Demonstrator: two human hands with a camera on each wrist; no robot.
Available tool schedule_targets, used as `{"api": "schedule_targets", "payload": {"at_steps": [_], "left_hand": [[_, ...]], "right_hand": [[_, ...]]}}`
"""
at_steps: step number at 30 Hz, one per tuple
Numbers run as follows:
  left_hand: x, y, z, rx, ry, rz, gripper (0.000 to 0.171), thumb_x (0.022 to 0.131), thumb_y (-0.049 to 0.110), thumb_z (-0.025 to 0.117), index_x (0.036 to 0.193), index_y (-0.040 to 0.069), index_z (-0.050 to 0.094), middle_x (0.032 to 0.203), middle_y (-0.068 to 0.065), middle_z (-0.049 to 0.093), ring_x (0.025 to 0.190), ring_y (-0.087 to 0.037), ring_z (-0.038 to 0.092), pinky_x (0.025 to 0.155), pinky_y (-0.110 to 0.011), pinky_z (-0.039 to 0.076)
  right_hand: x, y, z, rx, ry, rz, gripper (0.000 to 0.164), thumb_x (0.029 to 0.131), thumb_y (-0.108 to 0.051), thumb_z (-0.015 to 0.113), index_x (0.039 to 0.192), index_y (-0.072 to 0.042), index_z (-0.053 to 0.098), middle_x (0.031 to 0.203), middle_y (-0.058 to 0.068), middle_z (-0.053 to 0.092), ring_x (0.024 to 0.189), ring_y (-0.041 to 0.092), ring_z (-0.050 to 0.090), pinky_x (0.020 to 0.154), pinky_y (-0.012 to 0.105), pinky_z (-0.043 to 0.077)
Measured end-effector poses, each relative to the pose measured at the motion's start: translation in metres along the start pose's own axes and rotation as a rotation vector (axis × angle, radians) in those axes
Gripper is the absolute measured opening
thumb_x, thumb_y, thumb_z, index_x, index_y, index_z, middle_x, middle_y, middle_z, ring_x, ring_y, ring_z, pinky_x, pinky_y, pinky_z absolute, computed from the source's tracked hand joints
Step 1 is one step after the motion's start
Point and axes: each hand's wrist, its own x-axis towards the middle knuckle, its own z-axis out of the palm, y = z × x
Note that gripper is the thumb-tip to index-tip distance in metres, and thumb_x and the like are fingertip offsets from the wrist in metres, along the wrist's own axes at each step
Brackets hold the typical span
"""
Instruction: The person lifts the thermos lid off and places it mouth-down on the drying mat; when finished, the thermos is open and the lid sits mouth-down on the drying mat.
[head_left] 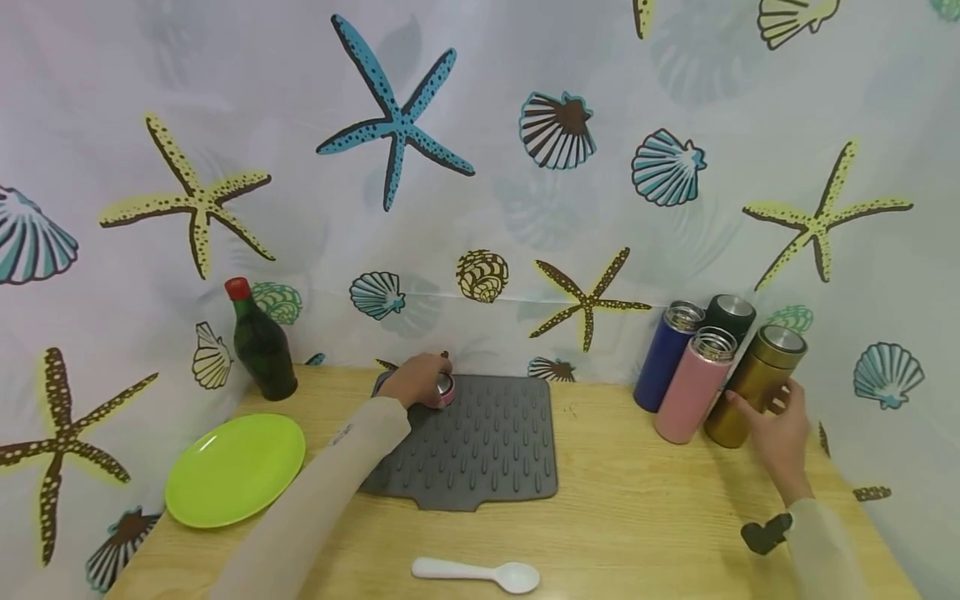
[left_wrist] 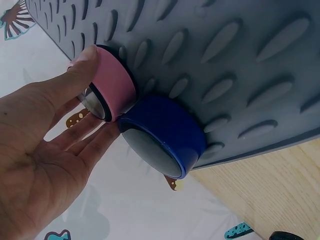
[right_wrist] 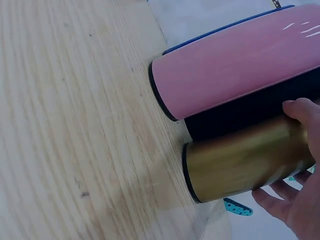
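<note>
My left hand (head_left: 414,380) pinches a pink bottle lid (left_wrist: 117,82) between thumb and fingers, over the back left part of a grey ridged mat (head_left: 487,442). A blue lid (left_wrist: 167,132) sits on the mat right beside the pink one in the left wrist view; in the head view the hand hides it. My right hand (head_left: 780,433) grips a gold thermos bottle (head_left: 753,392), capped and upright. Close to it stand a pink bottle (head_left: 693,396) and a blue bottle (head_left: 663,358), both with bare threaded necks, and a capped black bottle (head_left: 729,315) behind.
A green glass bottle with a red cap (head_left: 262,346) stands at the back left, behind a lime green plate (head_left: 236,471). A white spoon (head_left: 480,573) lies near the front of the wooden table (head_left: 615,517). A shell-patterned curtain (head_left: 480,200) hangs behind.
</note>
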Motion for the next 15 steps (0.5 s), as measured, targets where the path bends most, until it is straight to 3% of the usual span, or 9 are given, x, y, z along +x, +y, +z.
{"api": "schedule_targets", "payload": {"at_steps": [4, 6, 11, 15], "left_hand": [[0.002, 0.001, 0.001, 0.003, -0.005, 0.002, 0.058, 0.083, 0.006, 0.088, 0.137, 0.001, 0.065, 0.137, -0.018, 0.066, 0.124, -0.032, 0.062, 0.112, -0.048, 0.048], [0.004, 0.001, 0.002, 0.007, -0.001, 0.005, 0.059, 0.083, 0.007, 0.088, 0.137, 0.001, 0.065, 0.137, -0.018, 0.066, 0.124, -0.032, 0.062, 0.112, -0.048, 0.048], [0.006, -0.001, 0.003, 0.006, 0.006, 0.02, 0.059, 0.083, 0.008, 0.089, 0.137, 0.001, 0.065, 0.137, -0.018, 0.066, 0.123, -0.032, 0.062, 0.11, -0.048, 0.049], [0.004, -0.002, 0.003, 0.001, 0.017, 0.028, 0.059, 0.082, 0.007, 0.089, 0.136, 0.0, 0.065, 0.135, -0.019, 0.067, 0.122, -0.033, 0.063, 0.109, -0.048, 0.05]], "right_hand": [[0.002, 0.001, -0.022, -0.068, -0.173, -0.008, 0.092, 0.096, -0.035, 0.077, 0.162, -0.002, 0.023, 0.155, 0.029, 0.043, 0.135, 0.045, 0.048, 0.106, 0.055, 0.044], [0.004, 0.003, -0.036, -0.109, -0.297, -0.047, 0.091, 0.098, -0.035, 0.075, 0.163, -0.001, 0.02, 0.156, 0.029, 0.041, 0.135, 0.045, 0.047, 0.104, 0.052, 0.046], [0.008, 0.006, -0.064, -0.169, -0.544, -0.122, 0.083, 0.101, -0.032, 0.072, 0.163, -0.004, 0.025, 0.151, 0.019, 0.047, 0.119, 0.005, 0.05, 0.094, 0.032, 0.047], [0.002, 0.002, -0.069, -0.143, -0.664, -0.098, 0.083, 0.1, -0.029, 0.073, 0.163, -0.002, 0.026, 0.151, 0.022, 0.049, 0.113, -0.01, 0.047, 0.093, 0.029, 0.05]]}}
